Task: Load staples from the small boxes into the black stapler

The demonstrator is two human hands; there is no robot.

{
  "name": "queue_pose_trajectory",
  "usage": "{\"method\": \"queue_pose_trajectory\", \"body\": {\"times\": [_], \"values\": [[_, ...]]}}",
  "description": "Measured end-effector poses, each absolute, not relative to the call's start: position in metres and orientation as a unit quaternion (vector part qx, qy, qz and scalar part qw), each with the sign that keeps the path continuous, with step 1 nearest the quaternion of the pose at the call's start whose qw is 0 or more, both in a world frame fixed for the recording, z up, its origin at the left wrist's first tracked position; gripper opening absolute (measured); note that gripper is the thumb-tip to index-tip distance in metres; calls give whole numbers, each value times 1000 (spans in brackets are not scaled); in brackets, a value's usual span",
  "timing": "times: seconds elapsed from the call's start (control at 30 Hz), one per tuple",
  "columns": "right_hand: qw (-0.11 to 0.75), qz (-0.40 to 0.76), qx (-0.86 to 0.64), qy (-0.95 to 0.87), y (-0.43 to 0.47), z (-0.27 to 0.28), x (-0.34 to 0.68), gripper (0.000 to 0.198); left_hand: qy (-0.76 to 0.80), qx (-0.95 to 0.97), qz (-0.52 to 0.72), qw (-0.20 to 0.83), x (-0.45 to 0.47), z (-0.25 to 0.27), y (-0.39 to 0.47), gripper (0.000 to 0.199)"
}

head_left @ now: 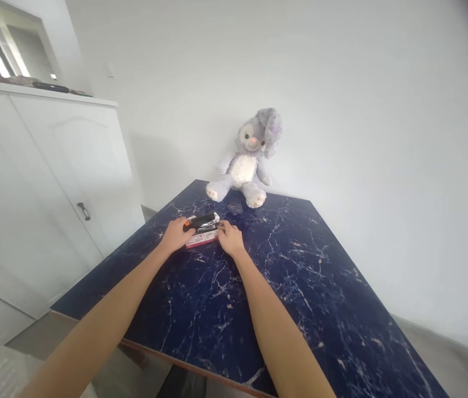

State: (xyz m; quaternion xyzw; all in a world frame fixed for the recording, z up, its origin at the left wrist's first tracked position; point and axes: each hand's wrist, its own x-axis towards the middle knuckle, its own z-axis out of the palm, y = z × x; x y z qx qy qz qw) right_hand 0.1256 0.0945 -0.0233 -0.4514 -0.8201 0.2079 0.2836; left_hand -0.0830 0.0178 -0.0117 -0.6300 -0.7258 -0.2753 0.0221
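Note:
A black stapler point(201, 221) with an orange patch lies over a white and red flat box point(201, 238) on the dark blue table. My left hand point(175, 234) closes around the stapler's left end, its thumb near the orange part. At the other end, my right hand point(230, 239) has its fingers bent against the tip of the stapler's base, close to the box's right edge. How far the right fingers reach around the base is partly hidden.
Behind the stapler, a grey plush toy point(244, 168) sits on the marble-patterned table point(300, 276), leaning on the white wall. A small dark object point(234, 207) lies before its feet. White cabinets point(72, 166) stand to the left, with assorted items on top.

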Motion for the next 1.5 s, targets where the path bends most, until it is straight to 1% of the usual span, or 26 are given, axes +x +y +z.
{"method": "queue_pose_trajectory", "body": {"times": [0.07, 0.13, 0.23, 0.37, 0.47, 0.6, 0.73, 0.8, 0.97, 1.17, 1.2, 1.3, 1.37, 1.43, 1.5], "values": [[293, 208, -449, -818, 93, -23, 126, 40, -732, -628, -263, 35, -84, -11, 17, 26], [301, 206, -449, -816, 92, -24, 126, 41, -740, -615, -265, 60, -85, -13, 17, 31], [309, 198, -449, -815, 93, -27, 125, 36, -752, -591, -278, 86, -87, -18, 17, 39], [340, 180, -452, -805, 94, -28, 123, 32, -738, -604, -282, 103, -83, -20, 18, 44], [367, 164, -418, -815, 92, -28, 122, 30, -712, -614, -318, 124, -78, -11, 15, 42], [328, 141, -367, -859, 88, -30, 120, 22, -697, -591, -374, 160, -74, 2, 8, 39], [328, 104, -388, -855, 85, -32, 120, 26, -720, -573, -352, 172, -79, 2, 6, 36], [328, 94, -402, -850, 84, -31, 121, 29, -728, -578, -332, 159, -83, -2, 8, 38], [314, 91, -398, -857, 79, -28, 121, 33, -706, -650, -269, 83, -88, -12, 15, 46], [328, 97, -365, -866, 79, -28, 119, 39, -744, -622, -236, 65, -95, -18, 18, 56], [331, 100, -368, -863, 80, -29, 118, 40, -744, -626, -226, 60, -95, -18, 18, 54], [331, 110, -386, -854, 82, -32, 118, 44, -730, -651, -202, 43, -94, -14, 15, 40], [331, 116, -400, -847, 81, -34, 118, 46, -720, -662, -203, 37, -93, -11, 13, 35], [332, 124, -405, -843, 82, -35, 118, 47, -719, -659, -217, 41, -91, -11, 12, 39], [341, 133, -394, -843, 87, -35, 117, 50, -727, -646, -230, 35, -90, -11, 13, 51]]}}
